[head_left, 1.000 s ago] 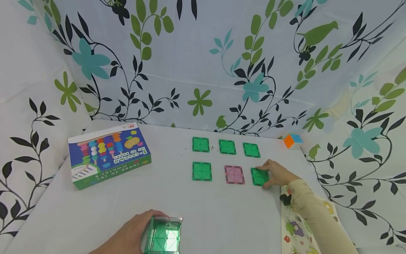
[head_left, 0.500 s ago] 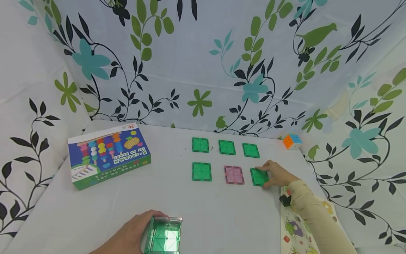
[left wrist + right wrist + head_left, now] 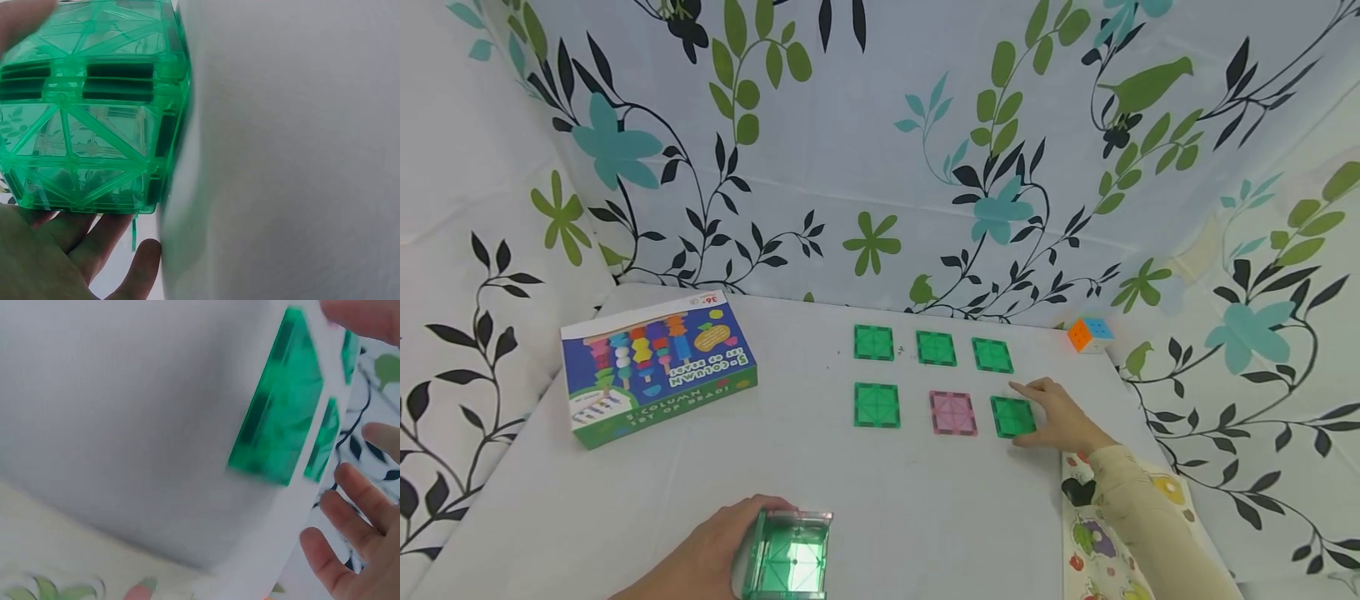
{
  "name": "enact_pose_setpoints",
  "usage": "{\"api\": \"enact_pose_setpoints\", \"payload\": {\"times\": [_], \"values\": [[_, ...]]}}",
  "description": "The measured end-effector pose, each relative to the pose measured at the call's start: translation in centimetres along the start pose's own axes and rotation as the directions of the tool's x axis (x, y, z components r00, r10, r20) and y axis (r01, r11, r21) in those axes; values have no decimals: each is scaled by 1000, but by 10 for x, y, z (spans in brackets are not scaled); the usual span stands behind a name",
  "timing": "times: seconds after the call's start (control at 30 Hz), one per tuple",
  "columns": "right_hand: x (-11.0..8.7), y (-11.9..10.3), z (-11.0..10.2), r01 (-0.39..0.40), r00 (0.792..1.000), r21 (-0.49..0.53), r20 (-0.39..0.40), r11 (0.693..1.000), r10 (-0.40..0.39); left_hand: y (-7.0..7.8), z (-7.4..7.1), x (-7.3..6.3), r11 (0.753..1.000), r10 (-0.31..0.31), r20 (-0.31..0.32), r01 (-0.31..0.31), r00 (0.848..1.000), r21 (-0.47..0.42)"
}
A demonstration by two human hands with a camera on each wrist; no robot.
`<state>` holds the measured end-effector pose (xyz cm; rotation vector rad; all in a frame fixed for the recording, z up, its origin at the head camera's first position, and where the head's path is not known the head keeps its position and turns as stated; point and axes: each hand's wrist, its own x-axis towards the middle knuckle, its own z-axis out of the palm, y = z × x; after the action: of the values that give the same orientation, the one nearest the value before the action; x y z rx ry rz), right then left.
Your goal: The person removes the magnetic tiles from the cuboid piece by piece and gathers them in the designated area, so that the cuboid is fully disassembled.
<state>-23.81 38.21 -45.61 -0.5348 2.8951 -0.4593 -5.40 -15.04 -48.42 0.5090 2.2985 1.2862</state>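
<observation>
My left hand (image 3: pixel 718 537) grips a box-shaped build of clear green magnetic tiles (image 3: pixel 790 554) at the table's near edge. Up close in the left wrist view, thumb and fingers span this green build (image 3: pixel 81 131), which touches the white tabletop. My right hand (image 3: pixel 1062 419) has its fingers spread around a flat green magnetic tile (image 3: pixel 1012 416) at the right of the front row. In the right wrist view, thumb and fingers stand apart from that green tile (image 3: pixel 278 406). Left of it lie a pink tile (image 3: pixel 953 412) and another green tile (image 3: pixel 877 405).
Three green tiles form a back row, with one green tile (image 3: pixel 936 348) in the middle. A blue bead-set box (image 3: pixel 658 367) lies at left. A small puzzle cube (image 3: pixel 1091 334) stands at back right. A fruit-printed sheet (image 3: pixel 1097 554) lies under the right arm.
The right hand's fingers have let go of the green tile and spread wider, drawing slightly away to the right. The tile stays on the table. The left hand has not moved.
</observation>
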Motion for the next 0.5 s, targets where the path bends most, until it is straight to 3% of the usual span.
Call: {"api": "enact_pose_setpoints", "payload": {"times": [0.1,0.23,0.37,0.5], "values": [[-9,-21,3,48,996,58,-82,997,-43,0,-1,-1,997,-20,18,21,1000,-68],[-22,-61,11,151,978,114,-161,982,-132,-2,-4,-3,988,-2,31,7,1000,-156],[-35,-105,25,327,928,120,-230,938,-294,-1,-6,-5,985,-14,47,22,999,-173],[-43,-145,40,488,866,187,-228,853,-446,0,-7,-6,995,-16,17,17,1000,-102]]}}
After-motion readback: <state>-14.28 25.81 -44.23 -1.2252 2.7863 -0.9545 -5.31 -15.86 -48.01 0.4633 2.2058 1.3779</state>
